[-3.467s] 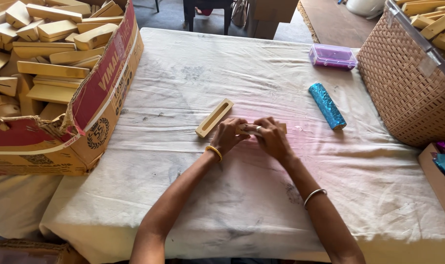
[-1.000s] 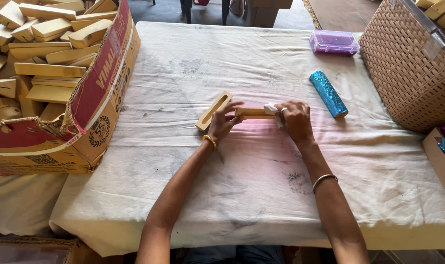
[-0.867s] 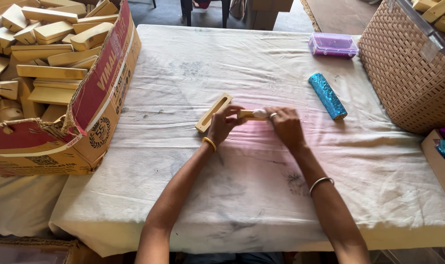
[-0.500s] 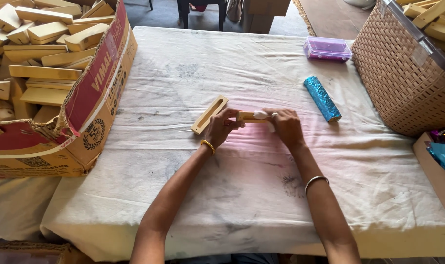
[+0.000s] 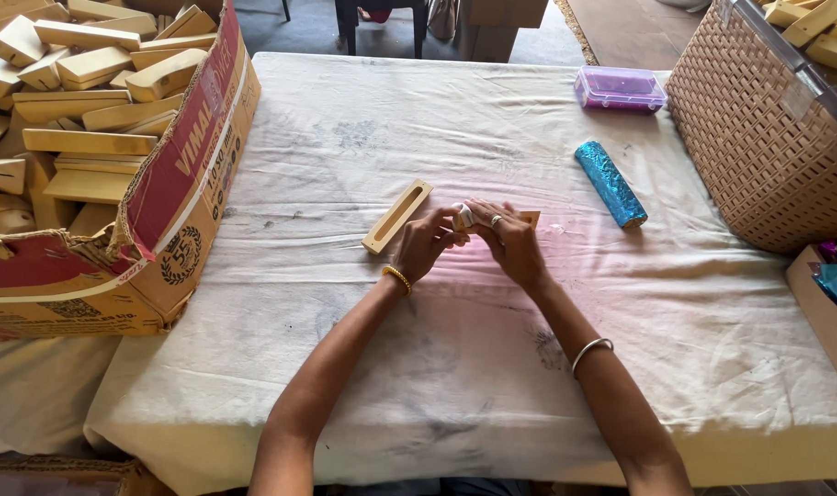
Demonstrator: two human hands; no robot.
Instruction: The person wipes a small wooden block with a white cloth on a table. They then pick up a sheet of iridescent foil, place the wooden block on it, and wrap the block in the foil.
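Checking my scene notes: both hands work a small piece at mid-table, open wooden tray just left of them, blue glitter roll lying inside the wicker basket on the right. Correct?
One error. The blue glitter roll lies on the tablecloth, beside the wicker basket, not inside it; the head view shows this. The left hand and right hand do meet on a small piece, with the wooden tray just left.

On the counter (image 5: 363,119), a tray (image 5: 397,216) lies left of both hands, a roll (image 5: 610,183) right; a carton (image 5: 115,174) stands far left, a basket (image 5: 758,129) far right.
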